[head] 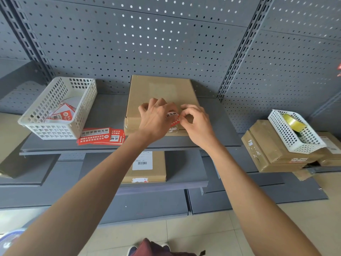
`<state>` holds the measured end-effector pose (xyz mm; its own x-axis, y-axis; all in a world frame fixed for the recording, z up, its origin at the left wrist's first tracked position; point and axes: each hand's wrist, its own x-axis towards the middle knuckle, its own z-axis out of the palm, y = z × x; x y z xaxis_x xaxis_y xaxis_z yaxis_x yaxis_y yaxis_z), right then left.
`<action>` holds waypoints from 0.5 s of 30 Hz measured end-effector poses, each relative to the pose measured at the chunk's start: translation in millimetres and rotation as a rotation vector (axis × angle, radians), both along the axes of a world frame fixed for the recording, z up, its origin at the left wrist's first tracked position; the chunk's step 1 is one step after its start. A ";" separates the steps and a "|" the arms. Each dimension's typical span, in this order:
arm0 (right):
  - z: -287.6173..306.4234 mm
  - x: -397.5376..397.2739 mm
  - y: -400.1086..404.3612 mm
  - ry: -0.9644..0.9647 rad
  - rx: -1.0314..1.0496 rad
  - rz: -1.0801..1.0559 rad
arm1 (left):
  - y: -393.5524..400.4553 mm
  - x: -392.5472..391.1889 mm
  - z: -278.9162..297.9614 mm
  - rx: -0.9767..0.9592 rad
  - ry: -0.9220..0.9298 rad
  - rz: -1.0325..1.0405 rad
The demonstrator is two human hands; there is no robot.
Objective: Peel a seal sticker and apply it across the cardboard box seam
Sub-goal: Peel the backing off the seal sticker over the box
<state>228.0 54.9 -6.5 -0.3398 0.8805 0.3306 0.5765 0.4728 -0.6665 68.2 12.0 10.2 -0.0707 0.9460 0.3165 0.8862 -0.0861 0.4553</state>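
A flat brown cardboard box (160, 91) lies on the grey shelf, its front edge toward me. Over that front edge my left hand (156, 119) and my right hand (197, 122) meet, both pinching a red and white seal sticker (173, 117). Most of the sticker is hidden by my fingers; only a white strip with black characters and a red corner show. Whether the sticker touches the box I cannot tell. A pile of red seal stickers (100, 136) lies on the shelf left of the box.
A white plastic basket (57, 108) with sticker scraps stands at the left. At the right, another white basket (295, 133) holding a yellow tape roll (293, 122) sits on stacked boxes (267, 152). A labelled box (145, 167) lies on the lower shelf. Pegboard (147, 34) rises behind.
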 end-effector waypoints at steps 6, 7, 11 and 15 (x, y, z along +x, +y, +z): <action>-4.4 8.0 -5.1 0.059 0.028 0.016 | 0.7 -1.8 -0.9 0.004 -0.003 -0.014; -5.5 8.8 -5.0 0.058 0.040 0.015 | 0.9 -2.1 -1.2 0.007 -0.003 -0.015; -8.4 7.8 -1.6 0.052 0.074 0.001 | 1.2 -3.2 -3.6 0.014 -0.004 -0.024; -10.9 5.6 -0.3 0.051 0.095 -0.007 | 1.7 -4.4 -4.4 0.019 -0.021 -0.031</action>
